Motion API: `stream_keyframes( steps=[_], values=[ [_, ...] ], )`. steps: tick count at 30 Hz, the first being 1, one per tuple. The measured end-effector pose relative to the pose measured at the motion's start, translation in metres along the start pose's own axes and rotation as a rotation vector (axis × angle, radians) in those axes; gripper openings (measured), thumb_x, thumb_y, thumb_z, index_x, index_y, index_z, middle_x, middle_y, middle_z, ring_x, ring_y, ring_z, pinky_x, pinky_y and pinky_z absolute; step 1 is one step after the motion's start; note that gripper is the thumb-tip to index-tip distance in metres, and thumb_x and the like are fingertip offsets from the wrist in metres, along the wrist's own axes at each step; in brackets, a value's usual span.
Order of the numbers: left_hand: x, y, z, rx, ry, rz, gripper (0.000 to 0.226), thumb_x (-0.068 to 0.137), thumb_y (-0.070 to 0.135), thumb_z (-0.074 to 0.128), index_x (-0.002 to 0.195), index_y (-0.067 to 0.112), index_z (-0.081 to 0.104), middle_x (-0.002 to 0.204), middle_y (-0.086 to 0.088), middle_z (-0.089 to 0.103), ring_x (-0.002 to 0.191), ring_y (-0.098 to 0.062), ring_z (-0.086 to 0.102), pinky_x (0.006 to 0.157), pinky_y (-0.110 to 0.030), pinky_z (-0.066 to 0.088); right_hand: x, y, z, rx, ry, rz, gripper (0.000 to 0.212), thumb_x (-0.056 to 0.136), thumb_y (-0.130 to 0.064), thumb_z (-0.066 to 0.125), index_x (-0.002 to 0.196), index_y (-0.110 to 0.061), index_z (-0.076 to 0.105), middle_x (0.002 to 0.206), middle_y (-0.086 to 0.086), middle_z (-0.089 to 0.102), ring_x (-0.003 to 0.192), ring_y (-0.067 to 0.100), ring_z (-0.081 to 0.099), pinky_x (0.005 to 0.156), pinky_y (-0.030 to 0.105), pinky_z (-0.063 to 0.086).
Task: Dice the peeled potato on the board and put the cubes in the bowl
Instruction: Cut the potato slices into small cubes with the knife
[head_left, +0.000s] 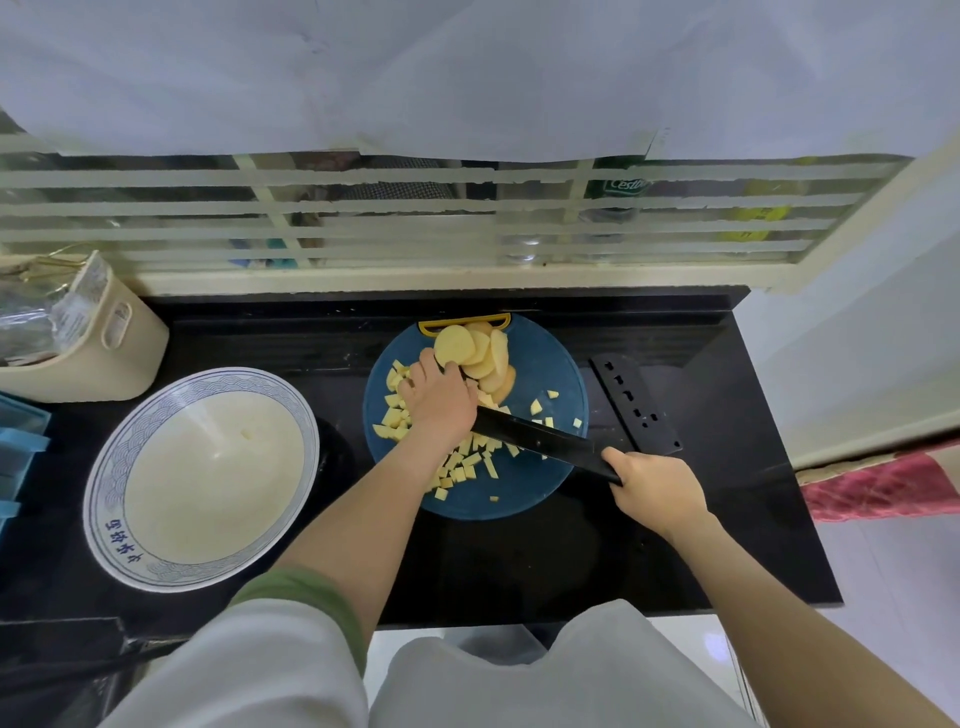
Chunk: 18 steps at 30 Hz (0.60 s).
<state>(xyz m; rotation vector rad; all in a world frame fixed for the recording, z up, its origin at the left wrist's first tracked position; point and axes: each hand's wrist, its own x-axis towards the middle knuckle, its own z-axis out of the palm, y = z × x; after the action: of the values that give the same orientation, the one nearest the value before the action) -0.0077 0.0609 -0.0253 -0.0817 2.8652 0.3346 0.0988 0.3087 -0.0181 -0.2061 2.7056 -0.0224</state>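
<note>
While right grip clasps knife and left grip curls on slices, dicing appears midway; next cut needs slices steadied.

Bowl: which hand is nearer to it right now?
Left. The left hand holds the potato slices on the board, just right of the bowl. The right hand grips the knife handle past the board's right edge, farther from the bowl.

Home kitchen: black counter, cutting board, bowl.
</note>
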Motion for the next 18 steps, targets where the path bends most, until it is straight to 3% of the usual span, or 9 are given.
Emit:
stream_keyframes(
  steps=[4,6,8,11,14,18],
  values=[
    [0.003,0.002,-0.001,-0.208,0.094,-0.128,0.034,0.099,0.025,0.039,0.131,0.018,0.049,0.135,-0.011,0.031,0.124,-0.029,0.031,0.102,-0.041,0.023,-0.002,0.005,0.001,0.074,0.028,0.074,0.012,0.096,-0.028,0.047,0.107,-0.025,0.052,0.075,-0.009,0.054,0.064,0.015,0.055,0.054,0.026,0.041],
    [0.005,0.004,-0.003,-0.210,0.157,-0.131,0.034,0.096,0.015,0.041,0.129,0.017,0.049,0.125,-0.012,0.040,0.116,-0.028,0.038,0.096,-0.039,0.027,-0.001,0.006,0.000,0.160,0.054,0.167,0.003,0.096,-0.026,0.048,0.098,-0.025,0.051,0.070,-0.008,0.056,0.063,0.016,0.058,0.058,0.031,0.049],
    [0.004,0.010,-0.002,-0.160,0.140,0.033,0.029,0.096,0.016,0.040,0.123,0.015,0.051,0.114,-0.010,0.053,0.105,-0.027,0.049,0.091,-0.039,0.033,0.003,0.004,-0.001,0.255,0.081,0.267,0.006,0.096,-0.023,0.047,0.091,-0.026,0.046,0.068,-0.005,0.058,0.061,0.018,0.059,0.060,0.034,0.052],
    [-0.008,0.035,0.003,-0.087,-0.003,0.333,0.025,0.095,0.036,0.043,0.103,0.015,0.056,0.088,-0.004,0.064,0.087,-0.026,0.060,0.087,-0.039,0.042,0.010,-0.001,-0.002,0.358,0.108,0.365,0.009,0.096,-0.020,0.045,0.088,-0.022,0.049,0.065,-0.002,0.059,0.058,0.019,0.058,0.059,0.035,0.053],
    [-0.017,0.060,0.022,0.199,-0.106,0.429,0.050,0.089,0.059,0.047,0.109,0.014,0.059,0.103,-0.006,0.063,0.102,-0.025,0.055,0.089,-0.038,0.035,0.015,-0.007,0.000,0.396,0.098,0.392,0.009,0.095,-0.020,0.045,0.089,-0.021,0.050,0.066,-0.002,0.059,0.060,0.020,0.059,0.061,0.038,0.055],
    [-0.016,0.072,0.042,0.356,-0.139,0.354,0.047,0.093,0.045,0.051,0.125,0.011,0.051,0.123,-0.006,0.056,0.114,-0.023,0.051,0.093,-0.035,0.031,0.017,-0.008,0.005,0.436,0.075,0.398,0.008,0.096,-0.021,0.046,0.090,-0.024,0.050,0.067,-0.003,0.059,0.061,0.019,0.060,0.061,0.037,0.055]
  ],
)
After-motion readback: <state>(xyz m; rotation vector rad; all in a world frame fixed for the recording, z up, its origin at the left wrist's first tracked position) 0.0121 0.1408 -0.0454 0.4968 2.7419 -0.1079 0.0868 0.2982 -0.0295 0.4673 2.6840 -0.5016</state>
